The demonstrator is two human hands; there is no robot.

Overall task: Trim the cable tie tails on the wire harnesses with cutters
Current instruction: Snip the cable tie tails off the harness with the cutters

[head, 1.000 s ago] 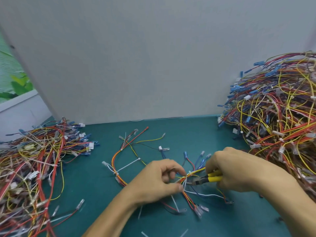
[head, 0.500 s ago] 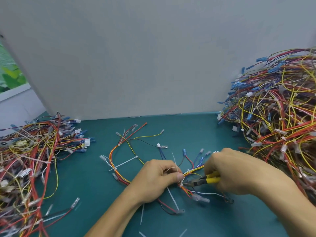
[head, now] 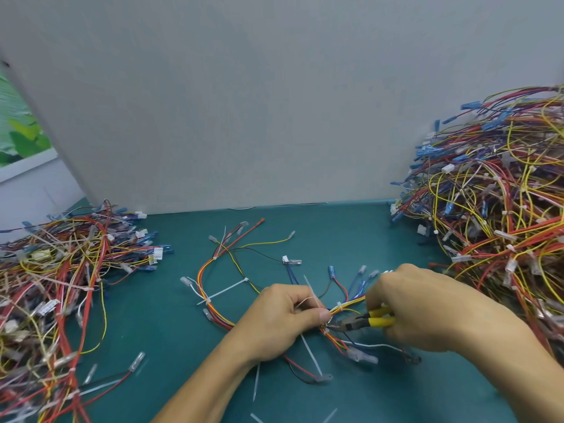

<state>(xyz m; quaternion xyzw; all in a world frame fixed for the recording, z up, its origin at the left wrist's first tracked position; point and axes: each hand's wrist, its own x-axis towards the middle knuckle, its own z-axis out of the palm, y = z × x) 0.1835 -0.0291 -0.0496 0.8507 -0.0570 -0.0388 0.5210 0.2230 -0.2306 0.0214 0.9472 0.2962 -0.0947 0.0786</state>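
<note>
moved: cutters (head: 360, 322) have edged toward left hand (head: 274, 322) thumb | grip: left hand pinches harness (head: 348, 305) near counter (head: 335, 233) front edge, right hand (head: 418, 309) grips cutters | tip: cut tie tail (head: 311, 355) flush without nicking harness

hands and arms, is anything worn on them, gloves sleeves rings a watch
No gloves on the left hand or right hand, and no rings, watch or bands show. The left forearm and right forearm are uncovered to the picture's edge; no sleeve is in view.
</note>
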